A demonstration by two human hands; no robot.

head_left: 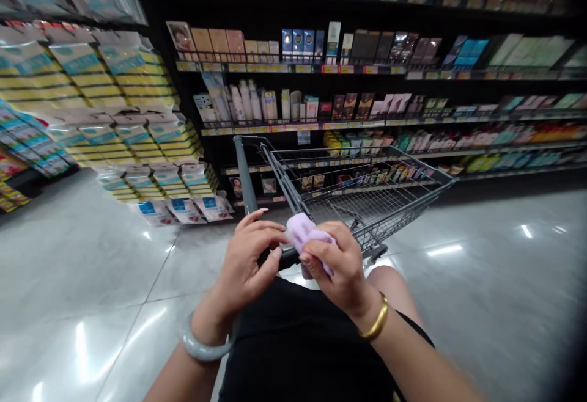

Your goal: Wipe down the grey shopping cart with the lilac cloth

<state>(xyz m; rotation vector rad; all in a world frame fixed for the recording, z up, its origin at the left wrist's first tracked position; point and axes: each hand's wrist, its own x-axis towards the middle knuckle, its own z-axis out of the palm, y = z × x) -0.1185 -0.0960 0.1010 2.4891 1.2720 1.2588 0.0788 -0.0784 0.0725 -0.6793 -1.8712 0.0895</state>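
Note:
A crumpled light purple cloth (302,231) is bunched in my right hand (339,261), with the fingers and thumb wrapped round it. Just left of the cloth is my left hand (254,255), its fingers apart and holding nothing; the fingertips come close to the cloth, and I cannot tell if they touch it. Both hands are above the dark handle (288,259) of a grey wire shopping cart (389,206). The cart's basket stretches away to the right, and I see no goods in it.
Dark store shelves (302,127) with boxes, bottles and tubes run along the far side of the cart. Stacked yellow-and-black packs (137,78) hang on a display at the left. Shiny grey floor (114,286) lies around me.

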